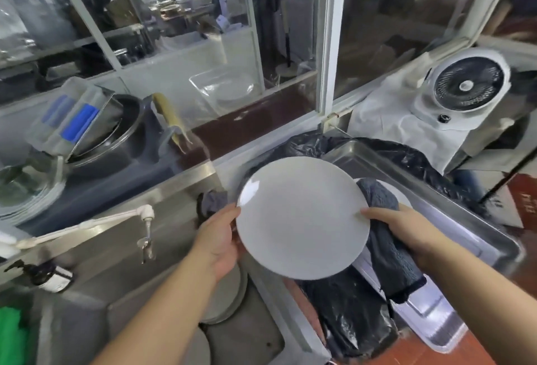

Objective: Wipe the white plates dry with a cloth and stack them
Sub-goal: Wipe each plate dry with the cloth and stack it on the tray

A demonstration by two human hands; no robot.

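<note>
While the white plate (pixel 302 218) is held in the air between both hands, its face is turned up toward the camera and it is tilted a little. The left hand (pixel 219 241) grips the plate at its left edge: the thumb lies on the rim and the other fingers are curled under it, hidden from view. The right hand (pixel 406 229) pinches the right edge, with the thumb on the front of the rim, and a dark grey cloth (pixel 389 245) is kept under the palm and hangs down below the plate.

Below the left forearm, a steel sink (pixel 116 286) is seen, and some round plates (pixel 225 303) lie in it, partly covered by the arm. A white tap (pixel 145 216) reaches out over the sink from its left wall. To the right of the sink, a black plastic bag (pixel 348 315) is spread over a ledge, and a steel tray (pixel 476 234) rests on it. Inside the tray another white plate (pixel 402 194) is seen, only a small part, behind the cloth; how many are stacked there cannot be told. Free room is left in the right part of the tray.

Further back, a metal pot (pixel 122 129) stands on the counter at the left, and a white fan (pixel 467 85) stands at the right, well apart from the tray. Glass panes (pixel 180 16) close the space behind.
</note>
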